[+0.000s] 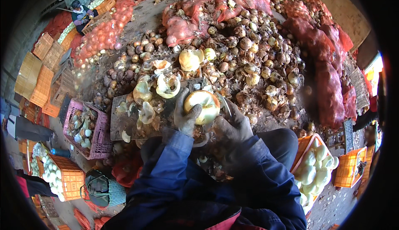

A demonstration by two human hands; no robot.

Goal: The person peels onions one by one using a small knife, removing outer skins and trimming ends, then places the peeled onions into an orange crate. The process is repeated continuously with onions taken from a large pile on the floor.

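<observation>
My left hand [187, 113], in a dirty work glove, grips a large yellow-white onion [206, 107] from the left, with the thumb on its face. On its right side, my right hand [233, 122], gloved too, is closed on a knife [225, 103] whose curved blade stands up close to the onion; the handle is hidden in the hand. Beneath the hands lies a dark board [118, 130] with onion peels [168, 86] and another onion piece [142, 92] on it. Just beyond, a large onion with loose skin [190, 60] rests among scraps.
Unpeeled onions [246, 44] are heaped ahead, with red mesh sacks [330, 89] behind and at right. A pink crate [101, 136] of scraps stands at left, an orange crate of peeled onions [314, 164] at right. A co-worker [81, 15] sits at far left; other people stand at the left edge.
</observation>
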